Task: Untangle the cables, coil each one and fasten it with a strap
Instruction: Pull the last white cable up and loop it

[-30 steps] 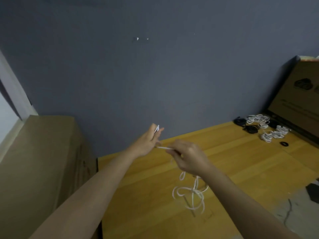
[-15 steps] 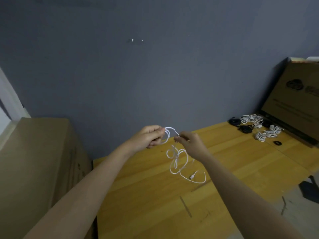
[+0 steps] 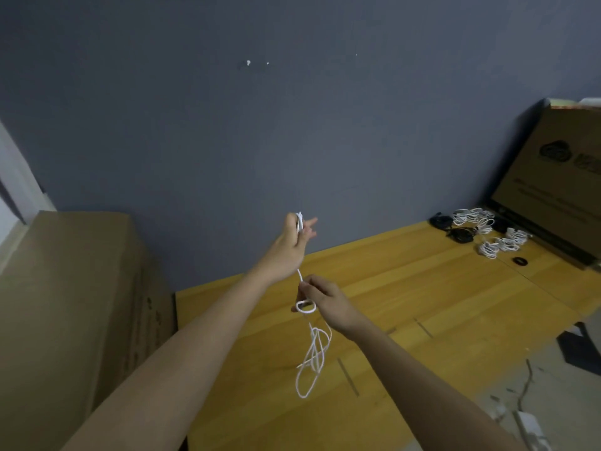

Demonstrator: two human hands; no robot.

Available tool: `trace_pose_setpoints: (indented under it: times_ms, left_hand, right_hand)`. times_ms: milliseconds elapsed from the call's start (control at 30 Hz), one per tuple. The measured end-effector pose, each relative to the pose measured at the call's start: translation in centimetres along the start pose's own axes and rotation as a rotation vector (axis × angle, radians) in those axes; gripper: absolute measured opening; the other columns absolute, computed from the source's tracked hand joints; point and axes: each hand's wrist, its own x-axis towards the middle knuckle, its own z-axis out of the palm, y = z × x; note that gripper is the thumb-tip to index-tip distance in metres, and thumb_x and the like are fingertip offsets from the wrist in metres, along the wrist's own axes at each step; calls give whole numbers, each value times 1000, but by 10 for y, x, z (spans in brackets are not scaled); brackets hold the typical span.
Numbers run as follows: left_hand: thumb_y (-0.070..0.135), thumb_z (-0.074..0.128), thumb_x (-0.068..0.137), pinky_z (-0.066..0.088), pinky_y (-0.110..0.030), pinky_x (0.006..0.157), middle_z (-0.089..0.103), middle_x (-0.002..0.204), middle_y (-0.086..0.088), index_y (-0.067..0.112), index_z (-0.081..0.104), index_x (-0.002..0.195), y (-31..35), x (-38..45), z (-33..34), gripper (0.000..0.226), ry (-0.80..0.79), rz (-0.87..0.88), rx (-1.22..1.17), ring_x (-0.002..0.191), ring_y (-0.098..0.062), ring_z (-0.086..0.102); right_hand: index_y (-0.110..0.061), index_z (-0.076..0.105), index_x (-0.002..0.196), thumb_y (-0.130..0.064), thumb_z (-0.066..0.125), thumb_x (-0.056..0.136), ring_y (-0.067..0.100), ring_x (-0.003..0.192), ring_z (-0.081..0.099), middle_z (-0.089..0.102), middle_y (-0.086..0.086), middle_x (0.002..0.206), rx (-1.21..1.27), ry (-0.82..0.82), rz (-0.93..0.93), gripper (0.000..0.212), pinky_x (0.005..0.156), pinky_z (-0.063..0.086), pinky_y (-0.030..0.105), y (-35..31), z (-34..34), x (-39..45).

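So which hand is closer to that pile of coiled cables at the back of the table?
Right. The right hand sits lower, on the side toward the coiled cables; the left hand is raised higher, further to their left. Both grip the white cable.

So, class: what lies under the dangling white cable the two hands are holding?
Below the white cable, held by the left hand and right hand, only bare wooden tabletop shows. The right forearm covers some tabletop beside it.

Both hands [image 3: 286,252] hold white cable [image 3: 312,359].
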Motion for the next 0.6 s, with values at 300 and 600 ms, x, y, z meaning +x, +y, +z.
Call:
trace_pose_setpoints:
  times_ms: [300,600]
  left_hand:
    - [34,37,102,39,-33,78,53,108,-2,12,45,109,-20,-8,-18,24,-276,-56,697,101,-25,53]
    - [54,43,95,31,-32,57,55,77,0,16,55,93,-17,-1,-62,40,77,-190,809,79,-27,55]
  right_hand:
    - [-15,60,95,-14,53,93,9,48,33,44,-4,54,395,343,128,8,48,24,22,8,-38,-4]
    - [-12,70,94,-18,57,95,12,76,57,61,-1,81,-428,485,-43,15,66,38,27,25,-96,-5]
